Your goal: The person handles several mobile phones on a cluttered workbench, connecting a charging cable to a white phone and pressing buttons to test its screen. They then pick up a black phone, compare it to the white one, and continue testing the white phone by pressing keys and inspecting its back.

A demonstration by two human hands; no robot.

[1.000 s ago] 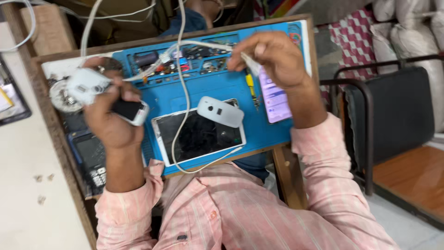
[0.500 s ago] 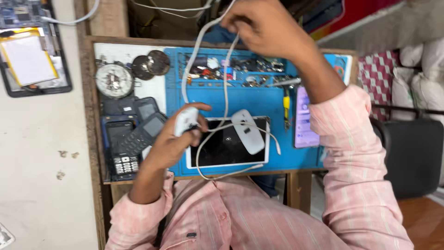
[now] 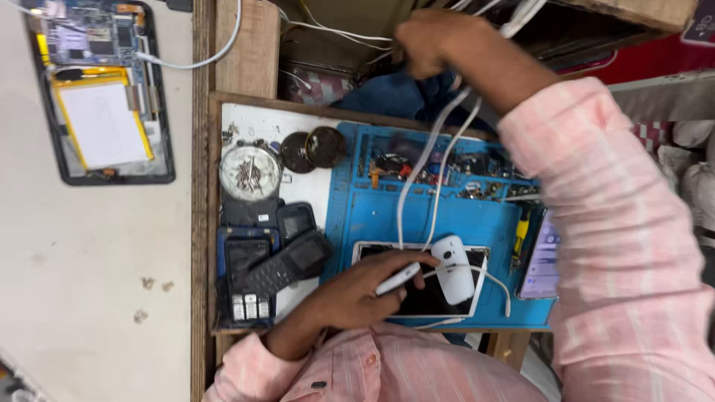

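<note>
Grip, left hand (image 3: pixel 357 294): clenched lightly around a small white charger plug (image 3: pixel 398 279), fingers curled over it, the hand resting on the white tablet (image 3: pixel 447 301).
Grip, right hand (image 3: pixel 432 41): raised to the far side of the surface; it seems closed on the white cables (image 3: pixel 436 160) near their upper end, but blur and the angle leave the hold uncertain, so I cannot tell.
View: head camera, looking straight down; only this one view.
White cables: two thin strands running from the right hand down across the blue mat to the tablet; one loops past the tablet's right edge.
Handling, cables: judged light, soft and limp; they will sag and snag on tools, so best taken near the plug ends, not mid-span.
Handling, charger plug: judged light, stiff, smooth plastic; pinch across its body, not by the cord.
White oval device (image 3: pixel 453 268): lies on the tablet's glass, just beside the left hand.
Handling, tablet: judged flat, rigid, fragile at the screen; take it by the edges.
Blue mat (image 3: pixel 357 216): covers the right part of the wooden surface (image 3: pixel 205 223); its far trays hold small parts and screws.
Screwdriver (image 3: pixel 519 238): yellow handle, just right of the tablet.
Keypad phones (image 3: pixel 264 268): several dark ones, stacked left of the mat.
Round tin (image 3: pixel 251 173): holds small screws, beyond the phones.
Opened tablet (image 3: pixel 104 89): far left, well apart, its yellow-edged battery exposed.
</note>
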